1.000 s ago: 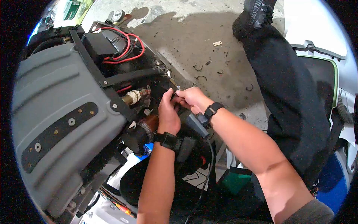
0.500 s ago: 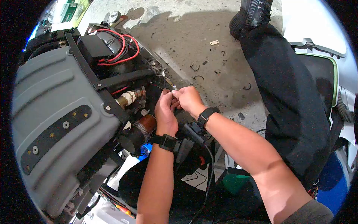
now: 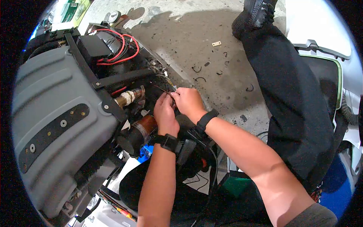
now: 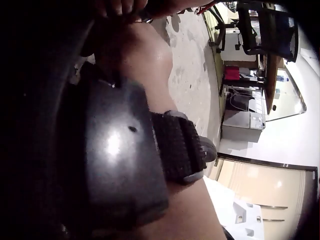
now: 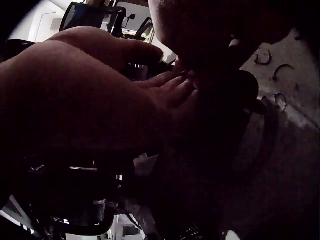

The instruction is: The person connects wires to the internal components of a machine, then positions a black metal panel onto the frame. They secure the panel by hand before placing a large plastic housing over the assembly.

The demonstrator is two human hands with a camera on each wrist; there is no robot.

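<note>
Both hands meet over the open side of a grey-covered machine (image 3: 64,113) in the head view. A thin dark wire (image 3: 162,89) runs from the machine's interior into the fingers. My right hand (image 3: 190,102) pinches it between thumb and curled fingers. My left hand (image 3: 166,115) holds it from below and left, its fingertips right against the right hand's. The wire's end is hidden by the fingers. In the dim right wrist view, the left hand's fingers (image 5: 167,90) reach toward the right hand (image 5: 200,35). The left wrist view shows mostly the left hand's heel (image 4: 145,55).
Beside the left hand sit a brown cylinder (image 3: 145,125) and a brass fitting wrapped in white (image 3: 126,97). Red cables (image 3: 123,55) loop above. Dark cut scraps (image 3: 200,79) and a small pale plate (image 3: 216,44) lie on the concrete floor. A trousered leg (image 3: 280,83) stretches along the right.
The machine has shifted slightly left in the head view. Both hands have shifted slightly left and stay together, and the right hand has turned a little. More of the thin wire now shows above the fingers.
</note>
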